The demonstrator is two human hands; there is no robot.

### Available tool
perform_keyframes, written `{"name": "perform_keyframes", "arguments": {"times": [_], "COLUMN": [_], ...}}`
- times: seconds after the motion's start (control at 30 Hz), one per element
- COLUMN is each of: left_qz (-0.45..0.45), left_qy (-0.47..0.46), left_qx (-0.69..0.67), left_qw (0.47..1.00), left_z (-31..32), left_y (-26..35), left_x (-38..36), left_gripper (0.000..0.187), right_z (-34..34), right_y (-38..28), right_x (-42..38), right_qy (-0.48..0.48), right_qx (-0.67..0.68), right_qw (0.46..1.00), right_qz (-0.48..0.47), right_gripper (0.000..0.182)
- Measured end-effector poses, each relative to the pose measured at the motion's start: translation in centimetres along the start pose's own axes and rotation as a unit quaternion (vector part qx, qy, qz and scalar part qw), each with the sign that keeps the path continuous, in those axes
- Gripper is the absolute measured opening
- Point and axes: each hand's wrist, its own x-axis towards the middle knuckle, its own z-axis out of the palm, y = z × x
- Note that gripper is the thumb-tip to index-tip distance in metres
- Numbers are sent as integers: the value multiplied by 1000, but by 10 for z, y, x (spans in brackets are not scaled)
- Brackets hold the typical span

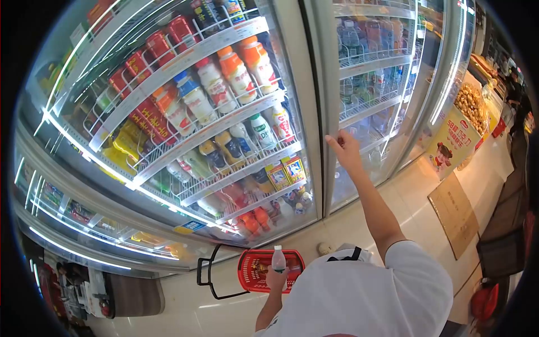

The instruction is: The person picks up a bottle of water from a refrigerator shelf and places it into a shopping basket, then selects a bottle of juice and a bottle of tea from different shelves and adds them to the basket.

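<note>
At the cooler, our right hand (343, 147) has fingers flat on the door (359, 112) edge, left hand (276, 279) wrapped round the bottle (278, 259) over the basket (255, 269); push evenly, keep bottle upright.

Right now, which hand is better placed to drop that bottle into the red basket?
The left hand, probably. It already holds the bottle directly over the red basket on the floor. The right hand is stretched up against the edge of the fridge door, far from the basket.
</note>
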Motion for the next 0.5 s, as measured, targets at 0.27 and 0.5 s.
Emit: {"name": "perform_keyframes", "arguments": {"times": [0.27, 0.5], "left_qz": [-51, -242], "left_qy": [-48, -7], "left_qx": [83, 48], "left_qw": [994, 969], "left_z": [37, 43], "left_y": [-63, -205], "left_x": [-83, -133], "left_gripper": [72, 88], "right_z": [4, -16], "right_y": [-7, -34], "right_x": [-2, -29], "right_qy": [-16, 14], "right_qx": [21, 58], "right_qw": [999, 998], "right_qz": [18, 22], "right_gripper": [30, 37]}}
